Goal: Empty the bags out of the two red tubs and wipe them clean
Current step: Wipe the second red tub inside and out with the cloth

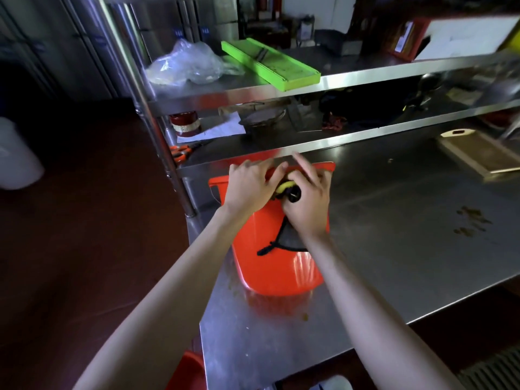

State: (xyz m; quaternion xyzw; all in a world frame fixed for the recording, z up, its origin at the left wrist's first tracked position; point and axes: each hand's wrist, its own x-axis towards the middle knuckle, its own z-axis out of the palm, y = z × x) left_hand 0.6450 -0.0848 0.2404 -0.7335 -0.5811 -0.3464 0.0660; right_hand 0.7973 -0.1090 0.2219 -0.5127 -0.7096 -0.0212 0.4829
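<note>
Left forearm reaches forward and up, left hand (249,187) draped palm-down over the far rim of the red tub (277,257), fingers curled over the edge. Tub lies tipped on the steel counter (394,249), under both hands, mouth toward the shelf. Just right, touching it, right hand (308,205) curls around a black-and-yellow object (289,191), fingers blurred, black cord (274,243) trailing down the tub toward the wrists. Second red tub (187,371) pokes in low, beside the left elbow. Above the hands: plastic bag (187,63), green slicer (270,63) on the shelf.
</note>
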